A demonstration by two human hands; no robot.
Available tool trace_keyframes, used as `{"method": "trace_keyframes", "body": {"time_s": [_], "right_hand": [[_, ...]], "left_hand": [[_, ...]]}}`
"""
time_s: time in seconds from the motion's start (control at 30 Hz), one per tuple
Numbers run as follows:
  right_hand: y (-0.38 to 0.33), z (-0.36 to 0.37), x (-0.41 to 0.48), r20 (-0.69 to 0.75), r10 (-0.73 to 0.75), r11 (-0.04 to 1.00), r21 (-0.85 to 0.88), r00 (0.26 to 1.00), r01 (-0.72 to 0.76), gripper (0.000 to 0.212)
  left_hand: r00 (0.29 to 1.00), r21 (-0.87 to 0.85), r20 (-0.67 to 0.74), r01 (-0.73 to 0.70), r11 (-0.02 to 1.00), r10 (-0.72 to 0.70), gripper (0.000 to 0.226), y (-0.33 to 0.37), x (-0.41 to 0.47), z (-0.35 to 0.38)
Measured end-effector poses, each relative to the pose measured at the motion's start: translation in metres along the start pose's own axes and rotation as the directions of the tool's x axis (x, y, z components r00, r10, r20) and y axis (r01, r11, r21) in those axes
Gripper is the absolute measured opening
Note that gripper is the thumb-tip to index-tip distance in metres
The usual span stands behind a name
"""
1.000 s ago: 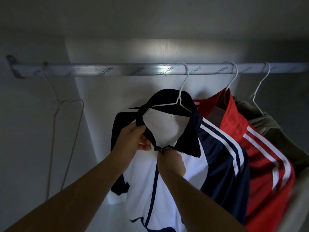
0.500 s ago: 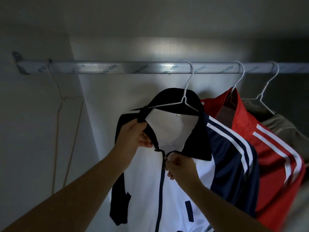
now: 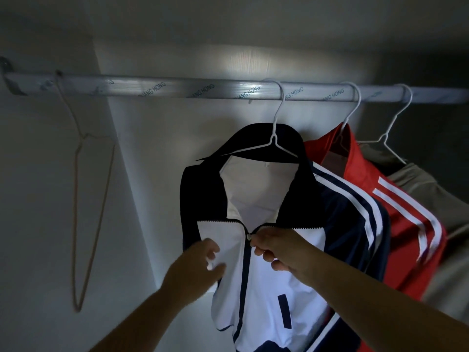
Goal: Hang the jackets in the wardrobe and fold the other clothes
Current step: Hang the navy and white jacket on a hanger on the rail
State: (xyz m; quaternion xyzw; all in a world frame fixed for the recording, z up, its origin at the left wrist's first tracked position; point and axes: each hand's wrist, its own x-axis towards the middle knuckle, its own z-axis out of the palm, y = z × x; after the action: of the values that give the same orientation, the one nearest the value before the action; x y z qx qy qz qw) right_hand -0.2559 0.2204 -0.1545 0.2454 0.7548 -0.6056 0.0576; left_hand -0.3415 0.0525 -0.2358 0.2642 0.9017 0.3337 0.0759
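- The right hand (image 3: 276, 247) has thumb and forefinger closed in a pinch on the small zip pull (image 3: 249, 236); the other fingers are curled underneath and hold nothing else
- The navy-and-white jacket (image 3: 269, 280) hangs directly at those fingertips, front towards the camera; below the pinch the zip is closed, above it the dark collar spreads open over a white lining
- The left hand (image 3: 195, 265) is blurred; its fingers lie against the white front panel just left of the zip, with white cloth showing between thumb and fingers; whether they grip the cloth or only touch it I cannot tell
- Above both hands a white wire hanger (image 3: 275, 142) carries the jacket's shoulders; its hook sits over the silver rail (image 3: 177, 87)
- To the right of the right fingers, just beside the navy sleeve, a red jacket (image 3: 406, 237) with white stripes hangs on its own white hanger; beyond it an olive garment (image 3: 418, 184) hangs on a third
- Well to the left of the left fingers a bare wire hanger (image 3: 83, 199) dangles from the rail, apart from all the clothes
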Motion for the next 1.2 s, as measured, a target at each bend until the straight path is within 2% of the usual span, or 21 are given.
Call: {"method": "trace_keyframes", "body": {"time_s": [0.07, 0.17, 0.3, 0.43, 0.53, 0.67, 0.77, 0.83, 0.87, 0.9, 0.93, 0.97, 1.0, 1.03, 1.07, 1.1, 1.13, 1.17, 1.2], "right_hand": [[-0.001, 0.002, -0.001, 0.004, -0.017, 1.000, 0.017, 1.000, 0.017, 0.014], [-0.002, 0.005, -0.003, 0.013, -0.052, 0.997, 0.051, 0.999, 0.051, 0.008], [-0.005, 0.004, -0.004, 0.014, -0.059, 0.992, 0.116, 0.998, 0.057, 0.013], [-0.011, 0.003, -0.007, -0.082, -0.104, 0.952, 0.279, 0.991, 0.123, 0.020], [-0.032, 0.000, -0.015, -0.147, -0.201, 0.880, 0.408, 0.968, 0.245, 0.019], [-0.054, -0.001, -0.031, -0.184, -0.264, 0.853, 0.413, 0.947, 0.318, 0.019], [-0.055, 0.001, -0.043, -0.110, -0.319, 0.919, 0.207, 0.941, 0.336, 0.019], [-0.055, -0.013, -0.048, -0.171, -0.441, 0.897, -0.058, 0.881, 0.438, 0.019], [-0.055, -0.027, -0.049, -0.261, -0.569, 0.820, -0.255, 0.780, 0.513, 0.017], [-0.053, -0.043, -0.049, -0.324, -0.693, 0.710, -0.462, 0.644, 0.531, 0.014], [-0.049, -0.060, -0.048, -0.353, -0.768, 0.618, -0.625, 0.534, 0.477, 0.016], [-0.042, -0.077, -0.047, -0.356, -0.784, 0.577, -0.721, 0.509, 0.385, 0.022], [-0.033, -0.090, -0.045, -0.358, -0.748, 0.581, -0.760, 0.559, 0.291, 0.029], [-0.024, -0.099, -0.043, -0.367, -0.684, 0.611, -0.761, 0.631, 0.219, 0.034], [-0.015, -0.103, -0.041, -0.367, -0.617, 0.636, -0.753, 0.696, 0.167, 0.035], [-0.008, -0.105, -0.040, -0.345, -0.589, 0.635, -0.757, 0.731, 0.155, 0.033], [-0.003, -0.105, -0.039, -0.307, -0.590, 0.613, -0.772, 0.747, 0.167, 0.031], [0.002, -0.103, -0.037, -0.271, -0.587, 0.598, -0.781, 0.763, 0.183, 0.031], [0.004, -0.102, -0.037, -0.246, -0.577, 0.602, -0.772, 0.779, 0.203, 0.032]], "left_hand": [[0.997, 0.121, -0.010, -0.076, 0.990, 0.078, 0.038, 0.001, 0.002, 0.021], [0.977, 0.198, -0.142, -0.132, 0.971, 0.162, 0.029, 0.024, 0.012, 0.034], [0.951, 0.256, -0.184, -0.196, 0.947, 0.246, 0.027, 0.032, 0.016, 0.045], [0.961, 0.345, -0.144, -0.174, 0.922, 0.235, 0.024, 0.022, 0.019, 0.046], [0.983, 0.378, -0.091, -0.115, 0.919, 0.160, 0.023, 0.008, 0.015, 0.050], [0.989, 0.379, -0.086, -0.077, 0.922, 0.118, 0.022, 0.004, 0.012, 0.054], [0.996, 0.369, -0.052, -0.050, 0.928, 0.075, 0.021, 0.013, 0.013, 0.048], [0.999, 0.311, -0.044, -0.015, 0.950, 0.030, 0.016, 0.025, 0.015, 0.032], [0.996, 0.250, -0.085, 0.001, 0.968, 0.020, 0.013, 0.034, 0.017, 0.020], [0.982, 0.154, -0.184, -0.005, 0.988, 0.034, 0.015, 0.044, 0.020, 0.007], [0.942, 0.035, -0.326, -0.074, 0.997, 0.081, 0.017, 0.056, 0.022, -0.008], [0.861, -0.071, -0.489, -0.200, 0.977, 0.141, 0.017, 0.073, 0.024, -0.023], [0.781, -0.121, -0.594, -0.325, 0.938, 0.194, 0.015, 0.091, 0.025, -0.036], [0.742, -0.136, -0.626, -0.407, 0.903, 0.240, 0.013, 0.109, 0.028, -0.046], [0.752, -0.150, -0.599, -0.443, 0.884, 0.275, 0.015, 0.128, 0.031, -0.054], [0.821, -0.197, -0.500, -0.419, 0.886, 0.277, 0.021, 0.143, 0.040, -0.055], [0.913, -0.276, -0.330, -0.334, 0.901, 0.238, 0.031, 0.158, 0.048, -0.055], [0.974, -0.354, -0.148, -0.214, 0.910, 0.172, 0.037, 0.168, 0.057, -0.053], [0.993, -0.399, -0.009, -0.111, 0.910, 0.117, 0.039, 0.174, 0.065, -0.050]]}}
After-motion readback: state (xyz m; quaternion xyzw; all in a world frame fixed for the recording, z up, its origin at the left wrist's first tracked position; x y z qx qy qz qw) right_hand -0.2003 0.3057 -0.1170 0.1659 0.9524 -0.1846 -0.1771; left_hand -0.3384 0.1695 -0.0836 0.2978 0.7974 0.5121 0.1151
